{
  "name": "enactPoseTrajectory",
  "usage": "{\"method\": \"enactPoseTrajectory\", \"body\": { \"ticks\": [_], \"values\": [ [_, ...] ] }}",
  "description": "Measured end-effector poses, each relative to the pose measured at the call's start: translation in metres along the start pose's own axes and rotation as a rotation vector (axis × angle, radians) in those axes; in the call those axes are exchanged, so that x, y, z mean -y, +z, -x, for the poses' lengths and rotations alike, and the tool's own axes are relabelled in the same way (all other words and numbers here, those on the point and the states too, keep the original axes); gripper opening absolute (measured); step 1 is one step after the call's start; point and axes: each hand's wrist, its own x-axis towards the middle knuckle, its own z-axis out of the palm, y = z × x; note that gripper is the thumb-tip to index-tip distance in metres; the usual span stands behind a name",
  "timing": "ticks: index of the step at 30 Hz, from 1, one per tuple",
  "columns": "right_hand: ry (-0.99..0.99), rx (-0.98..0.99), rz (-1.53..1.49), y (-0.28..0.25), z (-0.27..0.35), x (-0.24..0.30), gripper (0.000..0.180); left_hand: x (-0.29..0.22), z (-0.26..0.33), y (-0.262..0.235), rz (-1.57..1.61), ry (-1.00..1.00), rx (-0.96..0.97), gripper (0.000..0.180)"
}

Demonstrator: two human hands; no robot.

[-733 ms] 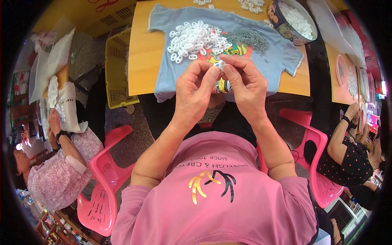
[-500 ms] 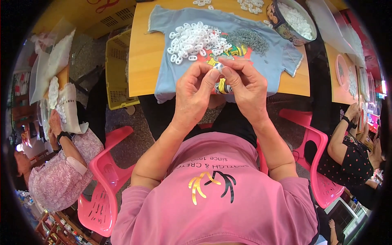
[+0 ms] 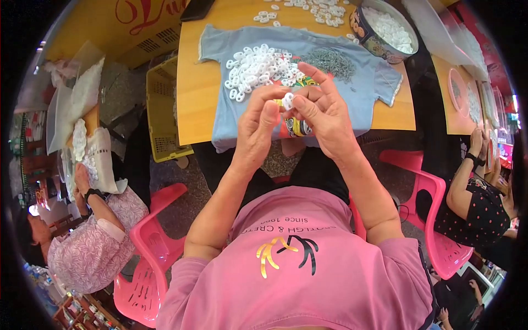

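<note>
Clock centred on the hands, 12 = away from wearer. Writing 1st: wearer's pink shirt (image 3: pixel 319 220) at 6 has two lines of dark lettering, upside down in view, w/ a gold & black emblem (image 3: pixel 286 253) next to it. Yellow panel (image 3: pixel 102 38) at approx. 10 has big red script (image 3: pixel 144 16), cut off at the view's edge. Blue T-shirt (image 3: pixel 357 104) has a bright print, partly covered.

Pose: both forearms come up from approx. 5 & 7, elbows bent, hands close together over the T-shirt's near part. R hand (image 3: pixel 325 113): thumb pressed to a small white piece (image 3: pixel 287 100), index raised toward 11, far-side grip hidden. L hand (image 3: pixel 259 121): thumb & fingers spread apart, fingertips just by the piece; can't tell if they touch it.

White piece = between the hands, off the table (image 3: pixel 192 99), holes visible. Around it: pile of white pieces (image 3: pixel 253 71) at 11 & heap of small grey parts (image 3: pixel 331 63) at 1–2, both on the T-shirt. Loose white pieces (image 3: pixel 327 12) on table at approx. 1; round patterned tin (image 3: pixel 377 47) at 2, w/ white pieces inside. Yellow crate (image 3: pixel 159 146) at 8–9, beside table. Co-workers' hands: one pair (image 3: pixel 82 184) at 8, another (image 3: pixel 477 146) at 3–4.
</note>
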Motion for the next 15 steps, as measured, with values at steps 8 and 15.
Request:
{"method": "enactPoseTrajectory", "body": {
  "ticks": [8,15],
  "values": [
    [0.048,0.029,-0.155,0.017,0.012,-0.01,0.073,0.01,0.013,0.002,0.116,0.021,0.105,0.04],
    [0.025,-0.014,-0.195,0.035,0.021,-0.013,0.073,0.008,0.02,0.002,0.207,0.113,0.055,0.033]
  ]
}}
